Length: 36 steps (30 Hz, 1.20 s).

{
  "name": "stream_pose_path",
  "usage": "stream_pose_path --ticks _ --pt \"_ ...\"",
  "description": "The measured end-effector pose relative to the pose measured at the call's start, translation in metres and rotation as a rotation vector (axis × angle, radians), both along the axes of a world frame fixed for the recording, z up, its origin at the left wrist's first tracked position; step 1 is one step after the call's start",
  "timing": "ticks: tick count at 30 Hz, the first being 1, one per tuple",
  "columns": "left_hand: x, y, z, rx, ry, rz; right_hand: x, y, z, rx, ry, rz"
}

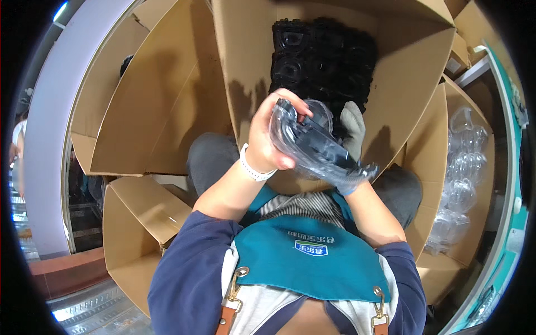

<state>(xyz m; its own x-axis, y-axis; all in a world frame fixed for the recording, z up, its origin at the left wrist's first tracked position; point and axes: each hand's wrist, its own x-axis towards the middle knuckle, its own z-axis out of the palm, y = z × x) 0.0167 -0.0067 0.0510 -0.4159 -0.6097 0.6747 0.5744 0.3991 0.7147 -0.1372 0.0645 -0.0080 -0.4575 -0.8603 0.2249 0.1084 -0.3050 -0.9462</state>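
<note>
My left hand [271, 131], bare with a white band at the wrist, grips the near-left end of a clear and black plastic tray [321, 142]. Its fingers wrap over the edge, with the thumb at the lower side. The tray is held tilted in front of my body. My right hand [353, 131], in a grey glove, holds the tray's right side. Its gloved fingers show behind the tray, while the palm is mostly hidden by the plastic. Below the hands, several black plastic trays [324, 56] are packed in a large open cardboard box [407, 61].
Another open cardboard box [156, 95] stands at the left, with a smaller one [137, 218] below it. To the right, a box [430, 184] contains clear plastic domed pieces [460, 184]. A teal-edged frame [511, 151] borders the far right; a pale post [47, 139] rises at left.
</note>
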Motion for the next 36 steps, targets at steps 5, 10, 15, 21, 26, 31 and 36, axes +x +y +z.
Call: stream_pose_path --ticks 5,10,15,21,26,31,36 --pt "0.043 -0.005 0.035 -0.426 0.028 0.167 -0.038 0.003 -0.162 0.68 1.285 0.078" --pt "0.118 -0.021 0.074 -0.763 0.029 0.729 -0.033 0.012 -0.214 0.98 1.129 0.449" --pt "0.242 -0.088 0.15 -0.618 -0.262 2.012 -0.017 0.028 -0.193 0.767 0.698 0.128" --pt "0.351 -0.196 0.184 0.417 -0.847 1.594 -0.016 0.01 -0.147 0.778 0.722 -0.112" --pt "0.248 -0.117 0.155 0.031 -0.206 1.338 -0.012 -0.018 -0.115 0.387 0.82 -0.222" --pt "0.105 -0.003 0.067 -0.192 -0.544 0.502 -0.043 -0.077 -0.124 0.88 0.751 -0.204" --pt "0.029 0.017 -0.027 0.352 -0.851 -0.245 -0.048 -0.102 -0.168 1.283 1.097 0.093"
